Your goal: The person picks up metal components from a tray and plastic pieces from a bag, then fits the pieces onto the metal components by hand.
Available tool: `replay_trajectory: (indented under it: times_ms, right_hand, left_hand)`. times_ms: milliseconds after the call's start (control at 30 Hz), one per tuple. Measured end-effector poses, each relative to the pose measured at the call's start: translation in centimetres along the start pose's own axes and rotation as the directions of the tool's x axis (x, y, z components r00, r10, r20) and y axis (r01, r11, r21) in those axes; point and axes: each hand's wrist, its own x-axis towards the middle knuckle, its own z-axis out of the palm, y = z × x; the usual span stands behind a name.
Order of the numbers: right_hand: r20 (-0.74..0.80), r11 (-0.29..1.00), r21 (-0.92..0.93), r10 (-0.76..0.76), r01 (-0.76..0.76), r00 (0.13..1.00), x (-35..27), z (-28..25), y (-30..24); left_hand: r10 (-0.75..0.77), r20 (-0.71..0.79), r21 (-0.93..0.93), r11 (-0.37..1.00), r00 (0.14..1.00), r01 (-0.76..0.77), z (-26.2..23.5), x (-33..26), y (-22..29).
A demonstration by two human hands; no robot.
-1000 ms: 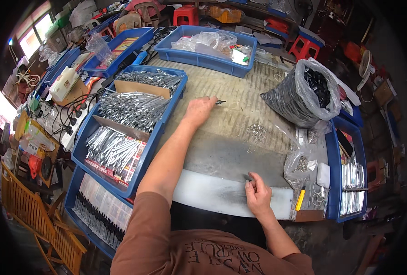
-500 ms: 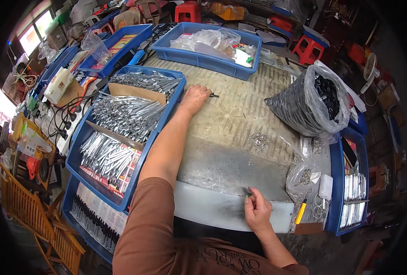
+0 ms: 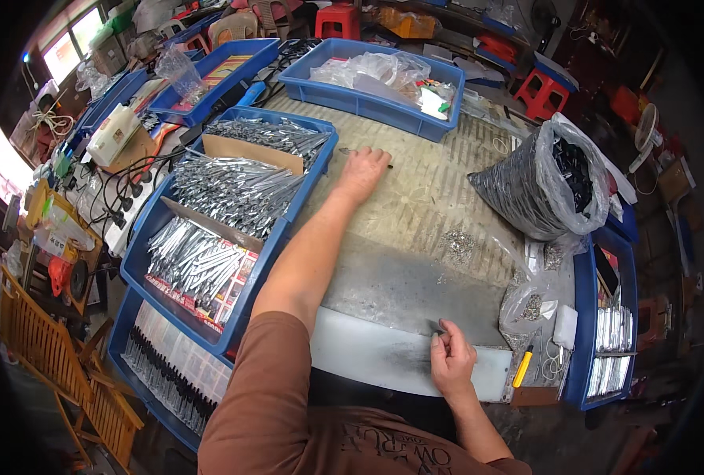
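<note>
My left hand (image 3: 365,172) is stretched far across the worktable, beside the upper right rim of a divided blue tray (image 3: 326,162). Its fingers curl down to the tabletop, and a small dark tip shows past them on the right; what they hold is mostly hidden. Over a pale strip (image 3: 368,360) at the near edge, my right hand (image 3: 453,364) is closed in a pinch. A small dark piece (image 3: 434,325) shows at its fingertips, too small to name. The tray holds many thin silvery metal pieces (image 3: 237,186), parted by cardboard dividers (image 3: 253,154).
Behind stands a blue tray (image 3: 360,93) with plastic bags. On the right lean a clear sack (image 3: 518,182) of black parts, a small bag (image 3: 526,309) and a yellow-handled tool (image 3: 522,368). Tiny metal bits (image 3: 456,244) lie mid-table. Another blue tray (image 3: 580,348) is at far right.
My left hand has shifted slightly right, away from the divided tray's rim. The whole view has moved a little. My right hand keeps its pinch in nearly the same place.
</note>
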Motion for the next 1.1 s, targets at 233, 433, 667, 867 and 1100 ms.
replay_trajectory:
  times_ms: [233,433,667,867,1100]
  right_hand:
    - [-0.008,1.000,-0.018,-0.013,0.013,1.000,0.0,-0.1,-0.2]
    - [-0.036,0.999,0.034,0.043,-0.041,0.998,0.0,0.0,-0.2]
    - [-0.031,0.996,0.080,0.050,-0.048,0.998,0.0,0.2,-0.2]
    - [-0.052,0.996,0.074,0.047,-0.043,0.998,0.0,0.1,-0.1]
    - [-0.051,1.000,0.000,0.008,-0.008,0.999,0.1,-0.1,-0.2]
  left_hand:
    - [0.035,-0.115,-0.126,0.991,0.993,-0.050,-4.1,-1.2,5.7]
    - [-0.040,-0.150,-0.197,0.980,0.988,0.010,-8.9,-4.0,8.5]
    - [-0.124,-0.031,-0.311,0.944,0.992,0.108,-15.1,-7.9,7.2]
    - [-0.229,-0.037,-0.202,0.955,0.973,0.217,-19.0,-10.4,1.2]
    - [-0.135,-0.016,-0.211,0.969,0.991,0.128,-17.2,-5.8,-0.6]
